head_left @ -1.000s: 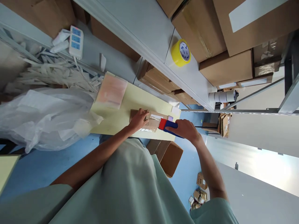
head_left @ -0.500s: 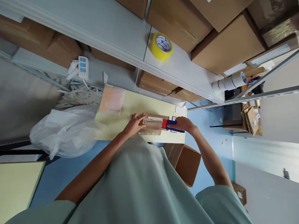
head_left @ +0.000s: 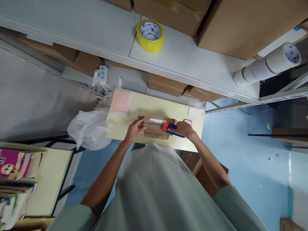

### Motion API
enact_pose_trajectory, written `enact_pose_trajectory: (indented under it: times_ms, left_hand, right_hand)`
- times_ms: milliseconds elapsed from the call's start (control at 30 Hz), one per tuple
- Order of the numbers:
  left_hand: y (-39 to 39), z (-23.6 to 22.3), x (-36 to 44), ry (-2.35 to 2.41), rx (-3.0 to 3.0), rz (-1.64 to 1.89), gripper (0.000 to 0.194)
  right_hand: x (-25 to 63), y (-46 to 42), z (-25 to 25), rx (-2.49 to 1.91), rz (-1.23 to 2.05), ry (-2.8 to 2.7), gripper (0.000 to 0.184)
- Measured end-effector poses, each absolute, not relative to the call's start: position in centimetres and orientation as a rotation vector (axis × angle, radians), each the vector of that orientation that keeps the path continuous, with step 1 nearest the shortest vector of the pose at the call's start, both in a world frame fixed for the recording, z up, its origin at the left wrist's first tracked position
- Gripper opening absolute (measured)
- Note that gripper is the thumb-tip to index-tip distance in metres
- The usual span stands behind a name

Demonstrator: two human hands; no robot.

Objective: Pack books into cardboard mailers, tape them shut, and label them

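A small brown cardboard box (head_left: 156,132) with a white strip on top lies on the pale yellow table (head_left: 149,104). My left hand (head_left: 133,131) is at its left end, thumb and fingers closed on the box's edge. My right hand (head_left: 184,129) is wrapped round a red-and-blue handheld tool (head_left: 171,126). Its red end rests on or just over the right part of the box top; I cannot tell if it touches. The tool's exact kind is unclear, as my fingers cover much of it. A phone (head_left: 188,122) lies just beyond my right hand.
A shelf (head_left: 101,35) above the table's far side bears a yellow tape roll (head_left: 150,36), white rolls (head_left: 267,65) and cartons (head_left: 173,16). A plastic bag (head_left: 90,128) hangs at the table's left end. An open carton (head_left: 209,176) stands below, right.
The view has swung, bringing a side table with books in at the left. My left hand stays at the box's left end. My right hand keeps the tool, its red end near the box's right part.
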State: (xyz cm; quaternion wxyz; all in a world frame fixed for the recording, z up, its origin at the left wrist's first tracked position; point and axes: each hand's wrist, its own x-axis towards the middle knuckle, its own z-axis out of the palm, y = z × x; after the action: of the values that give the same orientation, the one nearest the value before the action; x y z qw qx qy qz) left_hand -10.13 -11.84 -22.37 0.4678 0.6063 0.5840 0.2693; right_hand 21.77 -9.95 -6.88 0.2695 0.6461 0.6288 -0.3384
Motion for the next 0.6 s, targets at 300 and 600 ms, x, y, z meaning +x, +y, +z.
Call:
enact_pose_trajectory:
  times_ms: [300, 600]
  left_hand:
    - [-12.7, -21.3, -5.8, 1.838, 1.239, 0.836, 0.041]
    - [-11.3, -21.4, -3.4, 2.101, 1.318, 0.865, 0.025]
  right_hand:
    - [23.5, -10.4, -8.6, 1.77, -1.017, 1.784, 0.073]
    - [24.4, -10.7, -8.2, 1.786, -1.098, 1.782, 0.069]
